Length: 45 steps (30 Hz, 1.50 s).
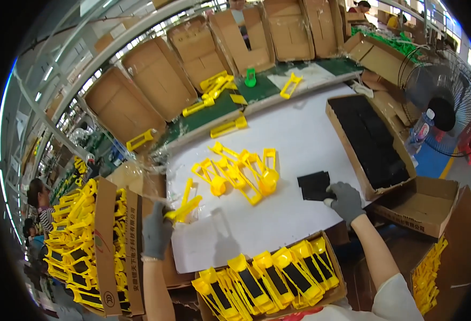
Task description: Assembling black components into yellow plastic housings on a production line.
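Observation:
My left hand (156, 231), in a grey glove, is closed on the end of a yellow plastic frame (184, 209) at the left side of the white work surface. To the right, my grey-gloved right hand (347, 202) pinches the edge of some flat black pads (313, 186) lying on the surface. Between the hands is a loose pile of yellow plastic frames (235, 172), some with rounded ends. Closest to me, a cardboard box (336, 257) holds several yellow frames with black pads set in them (251, 278).
An open box (348, 142) of black pads borders the right side, near a fan (441, 112). A tall carton (107, 246) heaped with yellow frames stands left. Behind, a green shelf (257, 91) carries yellow parts and a green one (250, 78), before upright cardboard boxes (198, 51).

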### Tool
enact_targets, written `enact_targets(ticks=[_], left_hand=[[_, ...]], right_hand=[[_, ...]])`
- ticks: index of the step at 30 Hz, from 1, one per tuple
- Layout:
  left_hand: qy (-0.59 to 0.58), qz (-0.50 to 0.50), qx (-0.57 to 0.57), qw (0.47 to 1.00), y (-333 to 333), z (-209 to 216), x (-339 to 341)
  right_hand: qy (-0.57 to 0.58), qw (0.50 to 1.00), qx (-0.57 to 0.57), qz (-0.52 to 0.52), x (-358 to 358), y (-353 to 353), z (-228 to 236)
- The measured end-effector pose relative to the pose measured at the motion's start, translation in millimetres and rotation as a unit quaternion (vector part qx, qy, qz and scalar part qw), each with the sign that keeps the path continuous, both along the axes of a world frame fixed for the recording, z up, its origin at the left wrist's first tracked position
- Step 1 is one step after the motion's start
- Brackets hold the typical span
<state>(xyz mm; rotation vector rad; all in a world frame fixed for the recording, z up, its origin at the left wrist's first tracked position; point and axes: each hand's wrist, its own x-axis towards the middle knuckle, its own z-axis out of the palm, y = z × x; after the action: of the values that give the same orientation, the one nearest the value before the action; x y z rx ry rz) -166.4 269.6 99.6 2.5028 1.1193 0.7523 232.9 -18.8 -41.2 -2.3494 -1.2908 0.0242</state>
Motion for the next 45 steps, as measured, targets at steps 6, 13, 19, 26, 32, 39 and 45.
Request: enact_targets(ticks=[6, 13, 19, 26, 32, 39, 45], left_hand=[[-0.328, 0.019, -0.374, 0.867, -81.1, -16.1, 4.7], [-0.328, -0.064, -0.564, 0.755, -156.0, -44.2, 71.6], [-0.304, -0.092, -0.600, 0.734, -175.5, -36.1, 81.8], [-0.289, -0.092, -0.615, 0.728, -184.9, -37.8, 78.5], [-0.297, -0.104, -0.607, 0.730, -189.3, -32.1, 75.1], [-0.275, -0.061, -0.610, 0.741, -202.4, -34.2, 83.5], [-0.304, -0.007, -0.597, 0.742, -202.6, -33.5, 70.6]], right_hand=[[0.229, 0.963, 0.140, -0.008, -38.8, -10.7, 48.2], [0.303, 0.931, 0.147, 0.141, -120.6, -16.0, 117.2], [0.238, 0.955, 0.132, 0.117, -131.1, -21.6, 120.1], [0.173, 0.974, 0.096, 0.110, -138.0, -35.3, 128.6], [0.138, 0.979, 0.096, 0.115, -143.6, -36.2, 132.5], [0.142, 0.977, 0.101, 0.122, -143.2, -28.8, 109.8], [0.036, 0.991, 0.130, 0.009, -142.6, -37.5, 119.9]])
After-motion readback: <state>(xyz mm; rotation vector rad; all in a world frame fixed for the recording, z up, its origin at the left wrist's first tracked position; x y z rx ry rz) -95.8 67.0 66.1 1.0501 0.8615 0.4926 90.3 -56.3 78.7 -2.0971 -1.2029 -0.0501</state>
